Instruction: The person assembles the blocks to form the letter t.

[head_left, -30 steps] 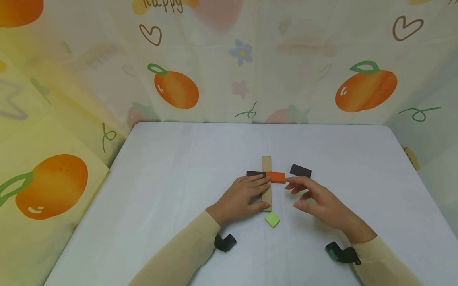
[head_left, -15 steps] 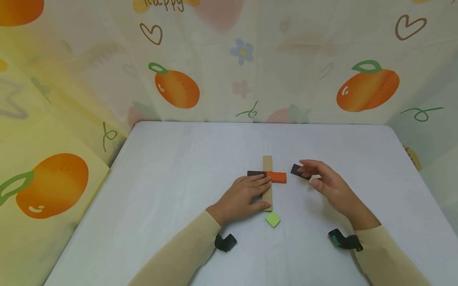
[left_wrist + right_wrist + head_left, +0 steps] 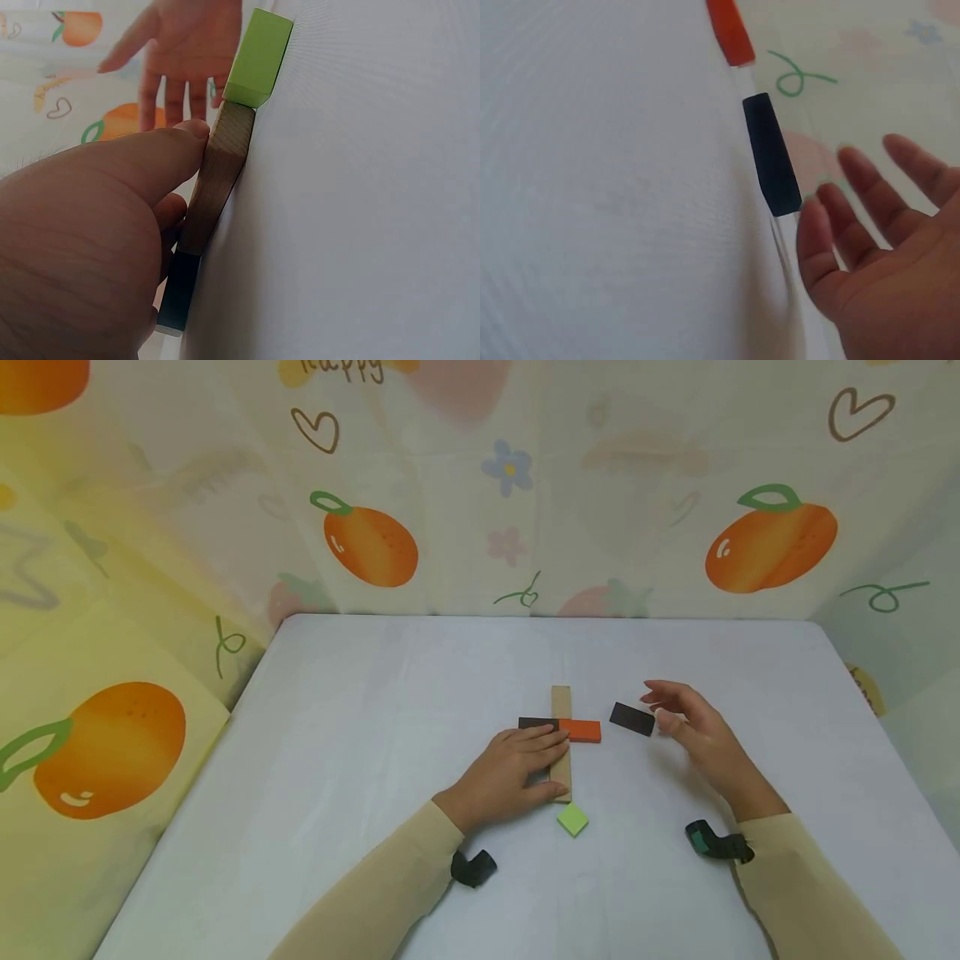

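My left hand [image 3: 510, 772] lies with straight fingers over a plain wooden block strip [image 3: 560, 703] and a dark block [image 3: 534, 723] that form a cross with an orange block [image 3: 585, 732]. Its thumb touches the wood near the green block [image 3: 259, 60], which meets the wooden end. Right of the cross, a loose dark block [image 3: 632, 719] lies tilted on the table. My right hand [image 3: 697, 727] hovers beside that block's right end, fingers loosely bent and holding nothing. Its thumb is close to the block; whether they touch, I cannot tell.
A white table [image 3: 360, 693] spreads around the blocks, its far edge against a printed cloth backdrop [image 3: 630, 460]. A black strap piece [image 3: 474, 868] hangs at the left wrist and another black strap piece [image 3: 718, 843] at the right.
My right hand has moved from the orange block's end, up and to the right, passing over the loose dark block to its far side. The left hand and the blocks have stayed put.
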### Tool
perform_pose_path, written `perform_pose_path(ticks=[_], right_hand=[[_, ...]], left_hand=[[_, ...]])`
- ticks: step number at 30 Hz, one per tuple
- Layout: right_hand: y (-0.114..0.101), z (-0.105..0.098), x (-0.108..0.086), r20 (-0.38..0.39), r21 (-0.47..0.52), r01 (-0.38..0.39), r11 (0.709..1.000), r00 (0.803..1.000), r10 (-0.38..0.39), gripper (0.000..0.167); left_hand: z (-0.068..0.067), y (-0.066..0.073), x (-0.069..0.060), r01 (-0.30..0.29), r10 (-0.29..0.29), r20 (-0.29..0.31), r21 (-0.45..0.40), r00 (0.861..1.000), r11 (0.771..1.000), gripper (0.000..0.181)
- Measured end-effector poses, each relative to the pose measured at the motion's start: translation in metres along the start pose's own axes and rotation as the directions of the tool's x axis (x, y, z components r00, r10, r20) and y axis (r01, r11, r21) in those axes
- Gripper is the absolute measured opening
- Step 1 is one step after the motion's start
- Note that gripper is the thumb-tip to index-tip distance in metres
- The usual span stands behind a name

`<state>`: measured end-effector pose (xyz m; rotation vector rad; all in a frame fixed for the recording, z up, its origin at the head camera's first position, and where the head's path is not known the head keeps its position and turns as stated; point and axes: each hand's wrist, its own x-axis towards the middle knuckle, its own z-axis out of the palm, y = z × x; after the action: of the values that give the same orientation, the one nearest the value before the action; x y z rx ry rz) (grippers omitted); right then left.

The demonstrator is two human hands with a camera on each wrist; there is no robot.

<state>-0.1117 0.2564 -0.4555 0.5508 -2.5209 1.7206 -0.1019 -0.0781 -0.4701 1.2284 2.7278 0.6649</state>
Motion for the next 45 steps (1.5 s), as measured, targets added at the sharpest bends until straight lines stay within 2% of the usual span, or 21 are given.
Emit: perform_pose_path(ticks=[5,12,15,17,23,30,34,39,45], right_hand=[[0.013,-0.001,-0.002,-0.008,-0.050,-0.033,0.998,0.999,0.032,0.045],[0.024,0.004,-0.004,-0.003,-0.130,-0.182,0.975,0.983,0.184,0.058],[0.024,0.005,-0.005,-0.006,-0.169,-0.221,0.960,0.975,0.223,0.060],[0.024,0.006,-0.005,-0.009,-0.196,-0.211,0.958,0.977,0.213,0.059],[0.028,0.009,-0.003,-0.017,-0.278,-0.110,0.954,0.994,0.110,0.056],[0.025,0.008,-0.003,-0.013,-0.294,-0.077,0.953,0.997,0.077,0.056],[0.024,0.008,-0.002,0.010,-0.335,-0.048,0.941,0.998,0.055,0.046],[0.025,0.010,-0.001,0.018,-0.364,-0.050,0.930,0.998,0.061,0.036],[0.025,0.011,-0.002,0.006,-0.365,-0.057,0.929,0.998,0.064,0.035]], left_hand=[[0.001,0.000,0.001,-0.002,0.002,-0.005,0.012,1.000,1.000,0.067],[0.002,-0.001,0.001,-0.001,0.002,-0.003,0.025,1.000,1.000,0.066],[0.003,-0.002,0.001,-0.001,0.001,0.000,0.022,1.000,1.000,0.067],[0.003,-0.002,0.001,0.000,0.000,-0.001,0.016,1.000,1.000,0.068],[0.005,-0.004,0.001,0.000,0.000,0.001,0.020,1.000,1.000,0.068],[0.006,-0.005,0.001,-0.001,0.001,-0.001,0.009,1.000,1.000,0.069],[0.005,-0.004,0.001,-0.002,0.002,-0.004,0.004,1.000,1.000,0.068],[0.004,-0.004,0.000,-0.001,0.001,-0.007,-0.001,1.000,1.000,0.069],[0.005,-0.004,0.000,0.003,-0.003,-0.011,-0.008,1.000,1.000,0.068]])
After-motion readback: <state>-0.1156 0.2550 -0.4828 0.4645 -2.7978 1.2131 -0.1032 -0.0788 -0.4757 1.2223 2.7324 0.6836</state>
